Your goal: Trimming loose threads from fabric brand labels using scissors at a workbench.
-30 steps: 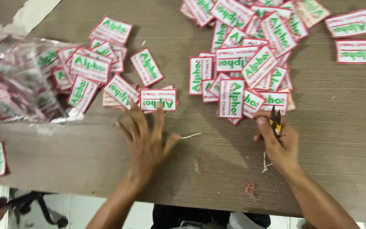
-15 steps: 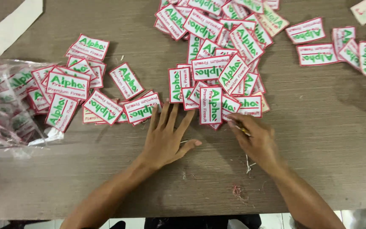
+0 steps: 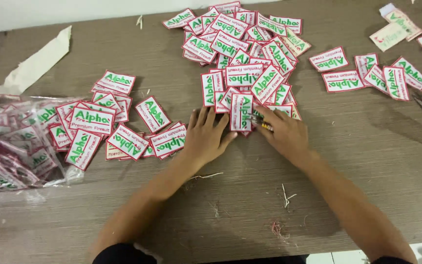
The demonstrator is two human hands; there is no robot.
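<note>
- Left hand (image 3: 206, 139) lay flat, fingers spread, holding nothing, touching a patch (image 3: 241, 112).
- Right hand (image 3: 285, 134) gripped small snips (image 3: 262, 125) beside that patch.
- Desk (image 3: 357, 146) beneath both.

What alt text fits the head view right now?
Two bare hands, left hand and right hand, rest on a pile of red, white and green cloth labels on a brown table. The right hand holds a small yellow-handled tool. A plastic bag of labels lies at left.
</note>
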